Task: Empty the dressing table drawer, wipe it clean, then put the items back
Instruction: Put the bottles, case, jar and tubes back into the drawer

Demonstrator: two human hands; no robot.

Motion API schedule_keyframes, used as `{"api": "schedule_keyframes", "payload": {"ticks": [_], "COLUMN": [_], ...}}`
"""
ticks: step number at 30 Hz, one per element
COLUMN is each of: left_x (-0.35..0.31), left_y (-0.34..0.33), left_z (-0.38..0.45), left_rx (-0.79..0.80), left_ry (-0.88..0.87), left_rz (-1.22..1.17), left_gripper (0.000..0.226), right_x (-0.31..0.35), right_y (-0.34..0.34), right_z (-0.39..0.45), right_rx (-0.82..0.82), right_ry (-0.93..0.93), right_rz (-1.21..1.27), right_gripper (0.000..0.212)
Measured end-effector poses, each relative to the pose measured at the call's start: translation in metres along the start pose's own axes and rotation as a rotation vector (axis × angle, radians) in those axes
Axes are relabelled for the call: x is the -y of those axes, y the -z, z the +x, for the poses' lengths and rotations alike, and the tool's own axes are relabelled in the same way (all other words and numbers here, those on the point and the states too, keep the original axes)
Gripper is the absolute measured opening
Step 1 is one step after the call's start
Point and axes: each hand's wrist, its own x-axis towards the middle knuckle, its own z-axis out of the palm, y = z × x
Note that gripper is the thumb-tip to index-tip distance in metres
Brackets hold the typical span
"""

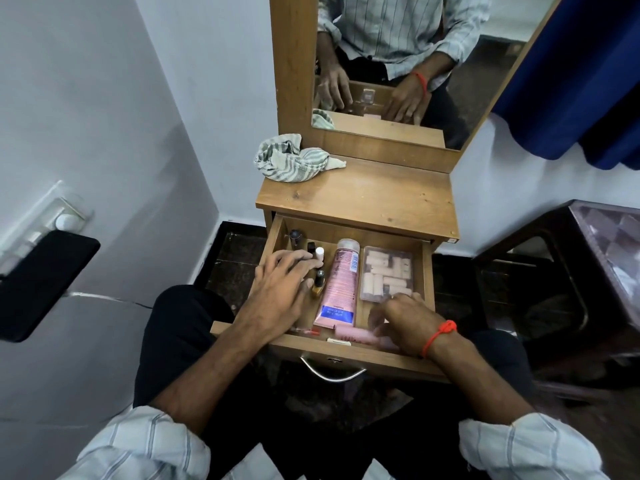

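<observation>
The wooden drawer [427, 271] of the dressing table stands pulled out. Inside lie a pink tube [339, 285], a clear box of beige rollers [387, 273], small bottles [318, 268] at the left and a pink stick [353, 334] along the front. My left hand [282, 289] rests over the small bottles with fingers spread. My right hand [405, 320] is at the front right corner, its fingers curled down onto the end of the pink stick. A striped cloth [289, 157] lies bunched on the tabletop's back left.
The tabletop [367, 199] carries only the cloth, with a mirror [398, 64] behind it. A dark glass-topped side table [571, 271] stands to the right, a blue curtain [581, 81] above it. A black phone [38, 282] sits at the left wall.
</observation>
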Motion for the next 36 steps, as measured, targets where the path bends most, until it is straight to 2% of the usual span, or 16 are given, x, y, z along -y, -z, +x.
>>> {"api": "schedule_keyframes", "payload": {"ticks": [4, 6, 8, 10, 13, 16, 19, 24, 27, 29, 33, 36], "left_x": [-0.001, -0.001, -0.002, -0.005, -0.008, -0.008, -0.008, -0.008, -0.008, -0.008, -0.008, -0.007], "left_y": [0.001, 0.001, 0.002, 0.004, 0.007, 0.013, 0.015, 0.008, 0.001, -0.007, -0.023, -0.032], "left_z": [-0.001, -0.001, -0.001, 0.000, 0.003, 0.008, 0.007, -0.017, -0.029, -0.034, -0.034, -0.025], "left_rx": [-0.019, -0.030, -0.039, -0.045, -0.065, -0.195, -0.314, -0.220, -0.135, -0.071, -0.041, -0.041], "left_ry": [-0.027, -0.036, -0.040, -0.049, -0.075, -0.144, -0.208, -0.166, -0.081, -0.030, -0.008, -0.019], "left_rz": [-0.002, 0.002, 0.022, 0.052, 0.079, 0.086, 0.114, 0.179, 0.254, 0.309, 0.465, 0.508], "left_gripper": [0.040, 0.039, 0.042, 0.048, 0.052, 0.043, 0.036, 0.039, 0.048, 0.059, 0.092, 0.108], "right_x": [0.017, 0.031, 0.042, 0.051, 0.060, 0.059, 0.058, 0.058, 0.058, 0.057, 0.050, 0.045], "right_y": [-0.006, -0.016, -0.027, -0.035, -0.043, -0.043, -0.039, -0.032, -0.026, -0.025, -0.033, -0.047], "right_z": [-0.018, -0.029, -0.037, -0.042, -0.046, -0.040, -0.031, -0.008, 0.007, 0.015, 0.023, 0.023], "right_rx": [-0.217, -0.277, -0.291, -0.322, -0.468, -0.536, -0.588, -0.677, -0.702, -0.729, -0.779, -0.767], "right_ry": [0.104, 0.219, 0.265, 0.221, 0.127, 0.043, 0.004, -0.112, -0.200, -0.231, -0.206, -0.150], "right_rz": [0.282, 0.302, 0.213, 0.151, 0.040, -0.014, -0.034, -0.048, -0.019, -0.031, -0.053, -0.111], "right_gripper": [0.047, 0.045, 0.045, 0.042, 0.041, 0.044, 0.039, 0.037, 0.053, 0.052, 0.058, 0.065]}}
